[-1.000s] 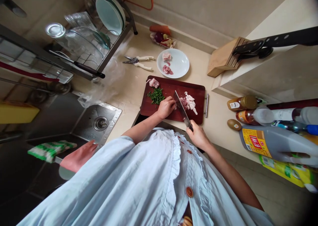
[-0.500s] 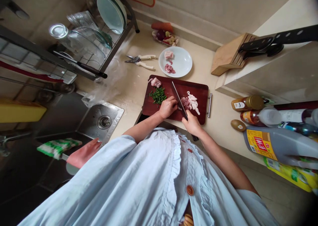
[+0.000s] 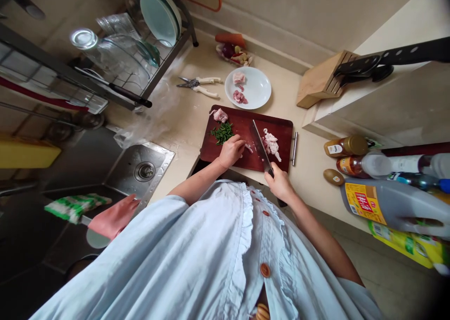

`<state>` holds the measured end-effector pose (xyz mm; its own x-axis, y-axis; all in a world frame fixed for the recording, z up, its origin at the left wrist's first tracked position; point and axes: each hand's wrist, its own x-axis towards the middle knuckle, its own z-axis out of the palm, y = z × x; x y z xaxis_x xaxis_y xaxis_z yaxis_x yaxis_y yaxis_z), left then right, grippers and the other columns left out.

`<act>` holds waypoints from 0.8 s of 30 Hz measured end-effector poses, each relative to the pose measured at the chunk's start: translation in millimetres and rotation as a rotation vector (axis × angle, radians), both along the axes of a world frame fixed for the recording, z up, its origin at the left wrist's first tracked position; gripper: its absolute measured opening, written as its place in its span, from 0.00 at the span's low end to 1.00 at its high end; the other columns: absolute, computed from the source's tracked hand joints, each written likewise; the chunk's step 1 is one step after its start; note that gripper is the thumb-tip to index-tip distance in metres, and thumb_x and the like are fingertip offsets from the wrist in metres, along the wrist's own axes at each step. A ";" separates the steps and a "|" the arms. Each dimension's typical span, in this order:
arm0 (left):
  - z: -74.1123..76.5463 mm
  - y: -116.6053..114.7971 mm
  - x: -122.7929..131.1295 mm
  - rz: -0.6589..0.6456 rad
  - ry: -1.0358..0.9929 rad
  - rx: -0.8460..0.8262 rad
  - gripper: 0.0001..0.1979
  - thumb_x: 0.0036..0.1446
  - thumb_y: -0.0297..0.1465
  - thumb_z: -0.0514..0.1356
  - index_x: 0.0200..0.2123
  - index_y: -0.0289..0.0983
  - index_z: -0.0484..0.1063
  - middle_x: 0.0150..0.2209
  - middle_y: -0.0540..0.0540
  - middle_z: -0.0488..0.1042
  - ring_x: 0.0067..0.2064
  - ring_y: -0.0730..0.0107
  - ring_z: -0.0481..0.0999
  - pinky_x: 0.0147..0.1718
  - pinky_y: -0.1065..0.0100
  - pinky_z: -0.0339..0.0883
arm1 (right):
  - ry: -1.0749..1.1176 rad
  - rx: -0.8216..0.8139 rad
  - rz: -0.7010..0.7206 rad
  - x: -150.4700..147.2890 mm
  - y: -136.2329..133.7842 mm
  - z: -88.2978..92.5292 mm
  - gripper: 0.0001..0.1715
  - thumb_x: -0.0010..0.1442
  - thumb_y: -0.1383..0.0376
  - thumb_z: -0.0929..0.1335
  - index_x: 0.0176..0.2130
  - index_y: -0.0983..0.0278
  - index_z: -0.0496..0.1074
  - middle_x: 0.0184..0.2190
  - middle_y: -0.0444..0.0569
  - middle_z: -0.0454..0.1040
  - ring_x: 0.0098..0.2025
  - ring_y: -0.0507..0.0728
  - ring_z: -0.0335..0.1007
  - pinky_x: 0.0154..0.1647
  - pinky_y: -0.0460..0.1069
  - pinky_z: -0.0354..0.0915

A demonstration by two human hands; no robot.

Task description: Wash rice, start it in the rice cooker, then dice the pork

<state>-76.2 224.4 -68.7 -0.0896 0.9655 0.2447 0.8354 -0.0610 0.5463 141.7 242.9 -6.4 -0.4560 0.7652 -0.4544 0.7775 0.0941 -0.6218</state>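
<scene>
A dark red cutting board (image 3: pixel 239 160) lies on the counter in front of me. My right hand (image 3: pixel 280 183) grips the black handle of a kitchen knife (image 3: pixel 259 141), its blade slanting across the board. Right of the blade sits a pile of cut pale meat (image 3: pixel 271 144), partly hidden by it. My left hand (image 3: pixel 232 151) rests on the board with curled fingers, beside a thin strip of meat (image 3: pixel 249 148); what its fingertips hold is hidden. Chopped green vegetable (image 3: pixel 222 133) and a larger lump of raw meat (image 3: pixel 221 115) lie at the board's left.
Behind the board stand a white plate (image 3: pixel 260 88) with meat pieces and cream-handled scissors (image 3: pixel 200 82). A knife block (image 3: pixel 321 81) is at the back right, bottles (image 3: pixel 379 200) at the right. A dish rack (image 3: pixel 154 83) and a steel sink (image 3: pixel 128 165) are at left.
The knife and my right hand have shifted right, against the pale meat pile. My left hand has moved slightly left, away from the blade, uncovering a strip of meat between them.
</scene>
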 end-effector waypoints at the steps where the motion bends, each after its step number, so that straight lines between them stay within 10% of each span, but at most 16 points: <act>1: -1.0 -0.9 0.1 0.005 0.003 0.003 0.09 0.60 0.26 0.53 0.33 0.36 0.74 0.34 0.45 0.71 0.36 0.71 0.71 0.35 0.72 0.64 | -0.008 0.023 0.020 3.4 -4.2 3.0 0.07 0.57 0.61 0.59 0.36 0.60 0.63 0.20 0.43 0.64 0.23 0.54 0.61 0.27 0.47 0.53; 24: -7.2 6.4 5.8 -0.090 0.064 -0.073 0.12 0.61 0.27 0.53 0.31 0.36 0.77 0.35 0.45 0.73 0.38 0.68 0.69 0.38 0.68 0.64 | 0.023 -0.057 0.083 12.5 -17.0 15.4 0.05 0.56 0.62 0.59 0.33 0.61 0.60 0.24 0.44 0.65 0.26 0.53 0.61 0.29 0.47 0.54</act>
<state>-70.4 230.8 -76.0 0.0121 0.9844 0.1755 0.8617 -0.0993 0.4976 154.2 225.9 9.0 -0.5273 0.6976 -0.4850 0.7539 0.1209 -0.6458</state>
